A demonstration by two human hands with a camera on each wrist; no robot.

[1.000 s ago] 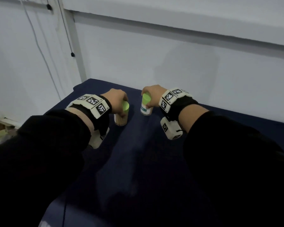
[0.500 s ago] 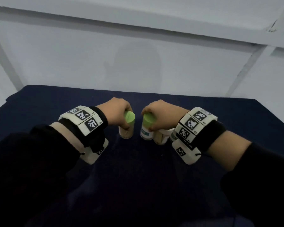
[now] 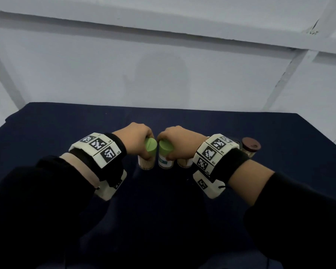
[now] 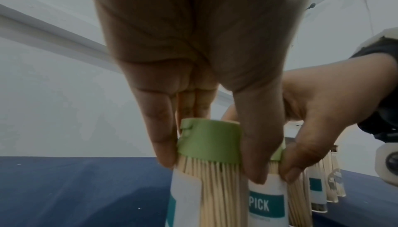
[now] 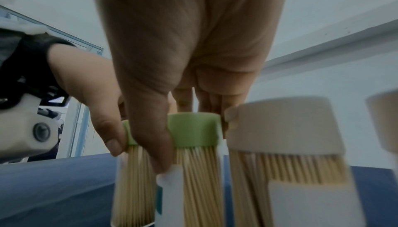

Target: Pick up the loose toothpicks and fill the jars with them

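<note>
Two clear jars packed with toothpicks stand side by side on the dark blue cloth. My left hand (image 3: 138, 138) grips the green lid of the left jar (image 3: 146, 162) from above; the left wrist view has my thumb and fingers (image 4: 163, 137) clamped round that lid (image 4: 210, 141). My right hand (image 3: 177, 140) grips the green lid of the right jar (image 3: 165, 161), which carries a white and teal label. In the right wrist view my thumb (image 5: 150, 142) presses the lid (image 5: 193, 130). No loose toothpicks are visible.
A beige-lidded toothpick jar (image 3: 184, 163) stands just right of the held one, seen close as the beige-lidded jar (image 5: 286, 145). A small glass jar with a brown lid (image 3: 249, 149) sits behind my right wrist. A white wall rises behind the blue cloth (image 3: 66, 123).
Both hands have carried the green-lidded jars closer together, so the two jars now stand nearly touching. The camera view has swung right, bringing the brown-lidded jar into sight.
</note>
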